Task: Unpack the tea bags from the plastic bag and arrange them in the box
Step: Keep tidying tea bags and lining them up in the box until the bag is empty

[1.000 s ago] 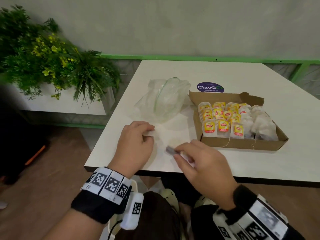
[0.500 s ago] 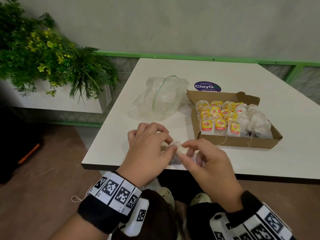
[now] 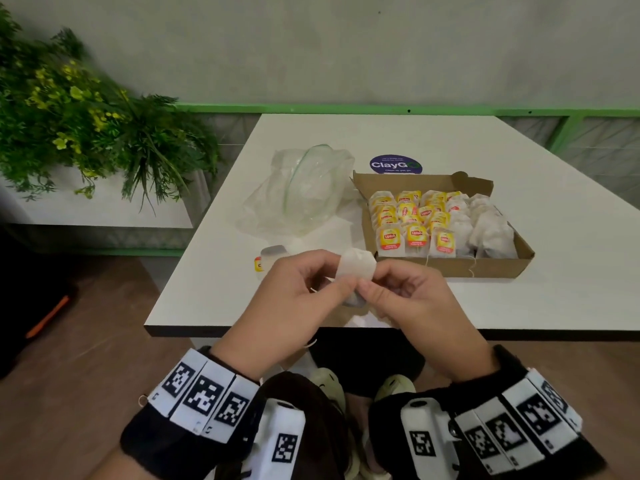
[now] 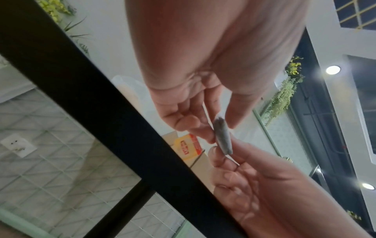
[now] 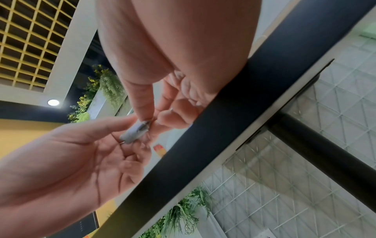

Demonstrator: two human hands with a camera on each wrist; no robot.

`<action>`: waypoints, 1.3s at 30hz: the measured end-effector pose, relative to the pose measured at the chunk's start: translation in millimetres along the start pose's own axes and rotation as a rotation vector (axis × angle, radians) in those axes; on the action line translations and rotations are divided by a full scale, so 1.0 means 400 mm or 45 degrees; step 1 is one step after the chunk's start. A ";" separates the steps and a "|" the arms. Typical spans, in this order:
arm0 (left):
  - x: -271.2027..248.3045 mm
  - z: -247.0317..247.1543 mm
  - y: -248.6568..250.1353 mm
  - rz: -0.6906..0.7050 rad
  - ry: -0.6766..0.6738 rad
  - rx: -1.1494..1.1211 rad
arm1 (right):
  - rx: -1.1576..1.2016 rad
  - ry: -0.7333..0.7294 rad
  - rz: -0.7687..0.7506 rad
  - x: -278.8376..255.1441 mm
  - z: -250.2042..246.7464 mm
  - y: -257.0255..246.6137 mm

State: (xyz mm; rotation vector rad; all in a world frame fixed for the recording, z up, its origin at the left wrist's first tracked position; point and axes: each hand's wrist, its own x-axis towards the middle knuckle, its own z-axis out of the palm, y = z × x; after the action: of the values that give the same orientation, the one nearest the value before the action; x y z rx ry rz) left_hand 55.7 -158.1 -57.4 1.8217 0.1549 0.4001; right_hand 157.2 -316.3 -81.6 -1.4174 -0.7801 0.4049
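Note:
Both hands hold one white tea bag [image 3: 357,265] upright above the table's near edge. My left hand [image 3: 311,289] pinches its lower left corner and my right hand [image 3: 391,289] pinches its lower right. The wrist views show the same tea bag [image 4: 222,138] [image 5: 136,131] edge-on between thumbs and fingers. The brown cardboard box [image 3: 491,265] lies just beyond the hands, holding rows of yellow-tagged tea bags [image 3: 415,223] and plain white ones at its right. The crumpled clear plastic bag [image 3: 304,192] lies left of the box. Another tea bag [image 3: 272,258] lies on the table behind my left hand.
The white table [image 3: 450,140] has a dark front edge [image 3: 180,330] close under the hands. A round purple sticker [image 3: 396,164] sits behind the box. A planter with green and yellow foliage [image 3: 86,133] stands to the left, off the table.
Both hands came together and lifted the tea bag off the table. It now stands upright between them, higher and closer to the box's front wall.

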 end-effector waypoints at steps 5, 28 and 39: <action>0.002 -0.005 -0.010 -0.072 0.079 -0.097 | 0.011 0.064 0.029 0.005 0.008 0.007; 0.025 0.028 -0.034 -0.065 0.152 -0.326 | 0.051 0.074 0.005 -0.003 0.011 0.011; 0.045 0.036 -0.032 -0.259 0.242 -0.730 | -0.152 0.028 -0.086 -0.008 0.029 0.032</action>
State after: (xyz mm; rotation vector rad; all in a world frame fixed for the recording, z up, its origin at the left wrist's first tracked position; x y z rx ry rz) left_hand 78.9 -162.0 -69.5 1.1906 0.3191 0.4219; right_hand 149.5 -308.4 -95.1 -1.4998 -0.8437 0.2940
